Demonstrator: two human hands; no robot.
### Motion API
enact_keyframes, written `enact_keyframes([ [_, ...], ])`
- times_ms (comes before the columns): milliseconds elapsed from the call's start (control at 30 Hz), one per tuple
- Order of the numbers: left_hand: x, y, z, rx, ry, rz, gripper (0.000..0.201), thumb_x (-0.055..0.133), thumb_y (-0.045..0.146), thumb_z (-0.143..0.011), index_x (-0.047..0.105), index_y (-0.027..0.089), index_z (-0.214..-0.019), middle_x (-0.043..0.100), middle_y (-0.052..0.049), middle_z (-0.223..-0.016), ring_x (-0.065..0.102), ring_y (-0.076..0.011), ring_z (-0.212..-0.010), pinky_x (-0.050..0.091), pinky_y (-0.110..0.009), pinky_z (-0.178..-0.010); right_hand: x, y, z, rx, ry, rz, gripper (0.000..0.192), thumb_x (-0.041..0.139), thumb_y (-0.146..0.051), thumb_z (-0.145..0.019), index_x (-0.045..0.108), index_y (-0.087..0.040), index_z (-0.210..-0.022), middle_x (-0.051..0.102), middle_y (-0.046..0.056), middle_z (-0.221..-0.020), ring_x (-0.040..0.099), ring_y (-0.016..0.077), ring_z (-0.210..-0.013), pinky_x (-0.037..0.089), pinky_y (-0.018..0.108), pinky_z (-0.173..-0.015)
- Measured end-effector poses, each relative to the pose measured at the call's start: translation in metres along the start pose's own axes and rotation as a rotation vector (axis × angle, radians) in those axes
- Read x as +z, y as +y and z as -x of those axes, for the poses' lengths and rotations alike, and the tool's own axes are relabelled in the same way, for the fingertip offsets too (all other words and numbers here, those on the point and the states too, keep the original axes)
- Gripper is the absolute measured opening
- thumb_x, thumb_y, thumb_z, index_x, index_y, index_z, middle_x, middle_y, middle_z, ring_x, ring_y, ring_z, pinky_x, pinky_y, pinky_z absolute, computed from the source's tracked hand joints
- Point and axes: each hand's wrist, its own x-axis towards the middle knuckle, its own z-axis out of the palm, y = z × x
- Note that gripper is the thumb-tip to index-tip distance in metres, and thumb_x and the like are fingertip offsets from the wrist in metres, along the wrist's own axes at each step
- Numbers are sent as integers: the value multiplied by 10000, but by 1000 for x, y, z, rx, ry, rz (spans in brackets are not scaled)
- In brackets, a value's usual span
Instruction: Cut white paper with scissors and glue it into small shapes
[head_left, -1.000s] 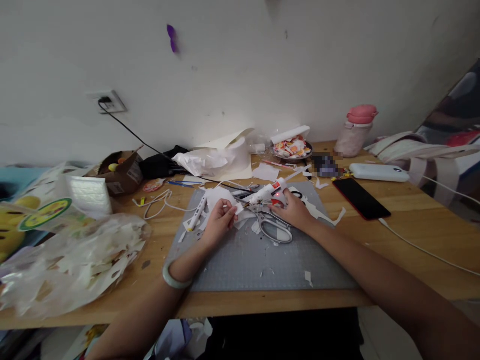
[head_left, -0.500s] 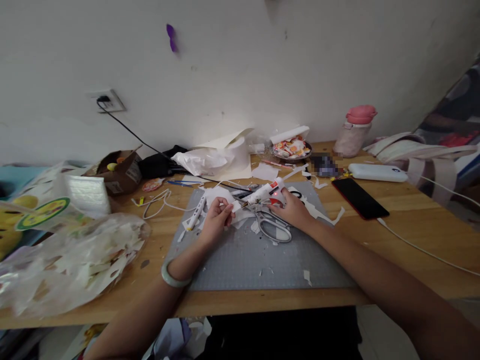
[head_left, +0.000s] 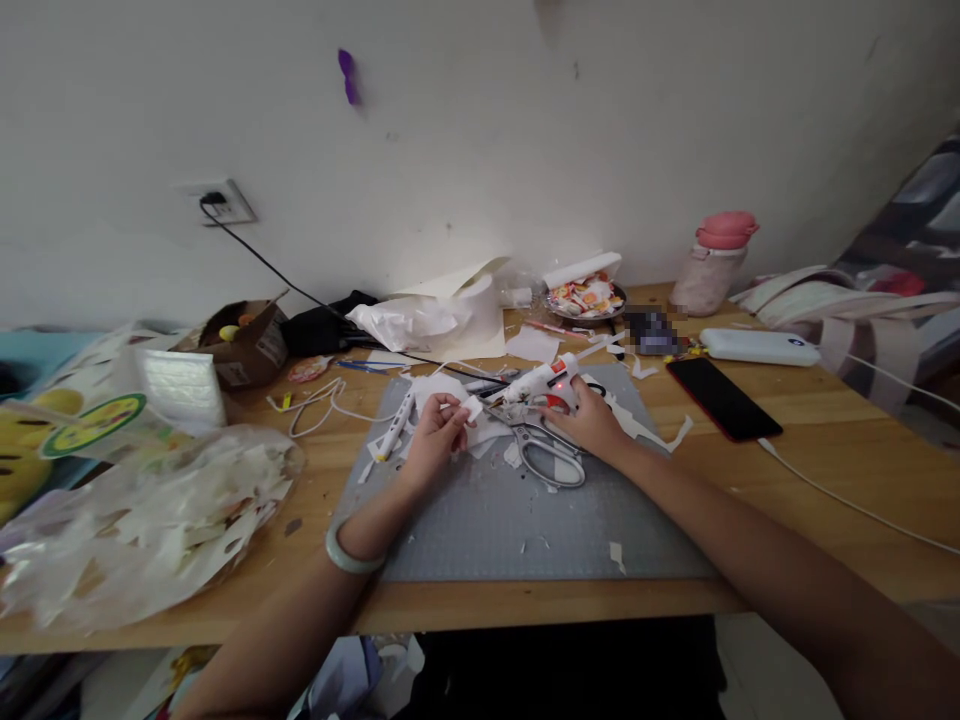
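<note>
My left hand (head_left: 439, 432) pinches a small piece of white paper (head_left: 472, 408) between thumb and fingers, above the grey cutting mat (head_left: 480, 530). To its right, my right hand (head_left: 589, 418) is closed around a white hot glue gun (head_left: 546, 378) with orange parts and a small red light. The gun's nozzle points left, close to the paper; I cannot tell whether they touch. Under the gun lie grey-handled scissors (head_left: 551, 462), blades partly covered. A white pen-like tool (head_left: 396, 425) rests on the mat left of my left hand, among paper scraps.
A phone (head_left: 724, 398) and a pale power bank (head_left: 761, 347) lie at the right. A pink-lidded bottle (head_left: 711, 265) and a bowl of wrapped sweets (head_left: 585, 298) stand by the wall. At left are a plastic bag of scraps (head_left: 165, 530) and a cardboard box (head_left: 251, 350).
The glue gun's nozzle has drawn slightly away from the paper in my left hand, and the paper shows more clearly. The scissors stay put; the whole view has shifted a little.
</note>
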Motion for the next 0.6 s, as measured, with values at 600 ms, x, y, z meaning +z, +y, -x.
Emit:
enact_keyframes([
  [600,-1,-4,1,4,10,-82,274,617,353,-698,467,186,-856,494,72,-510,411,-76,-411,281,-183,-415,3,4,0,-9,13,-40,347,629,-449,-701,535,-187,-908,649,67,-805,629,227,-730,463,301,-621],
])
